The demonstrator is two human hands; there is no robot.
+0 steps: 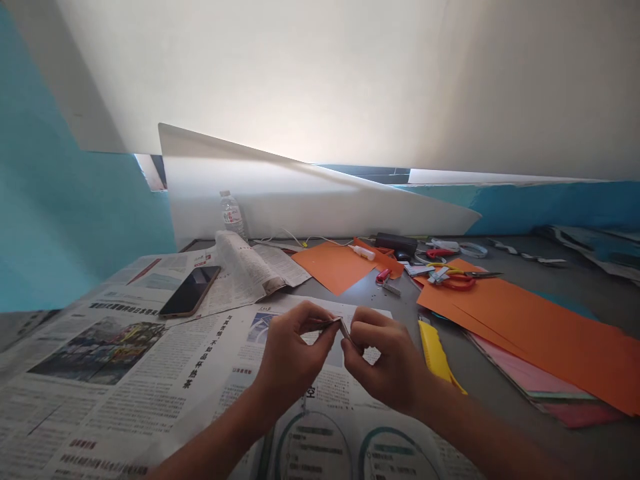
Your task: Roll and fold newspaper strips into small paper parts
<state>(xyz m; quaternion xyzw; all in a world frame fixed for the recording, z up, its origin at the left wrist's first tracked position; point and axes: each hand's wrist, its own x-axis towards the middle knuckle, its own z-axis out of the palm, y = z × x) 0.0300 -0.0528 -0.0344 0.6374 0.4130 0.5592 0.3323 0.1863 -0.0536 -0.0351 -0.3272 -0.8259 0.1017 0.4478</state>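
Note:
Both hands meet above a spread newspaper (200, 413) at the middle of the table. My left hand (297, 347) pinches one side of a small folded piece of paper (340, 323) between thumb and fingers. On its other side, my right hand (383, 357) grips the same piece, which bends to a peak between the fingertips. Its ends are hidden by my fingers. To the right of my right hand lies a yellow utility knife (436, 353).
A phone (191, 291) lies on the newspaper at left, near a water bottle (231, 215). Orange paper sheets (545, 327), yellow-and-red scissors (455, 275), a glue tube (361, 253) and a red-handled nail clipper (386, 281) lie at the back and right. White panels (280, 190) stand behind.

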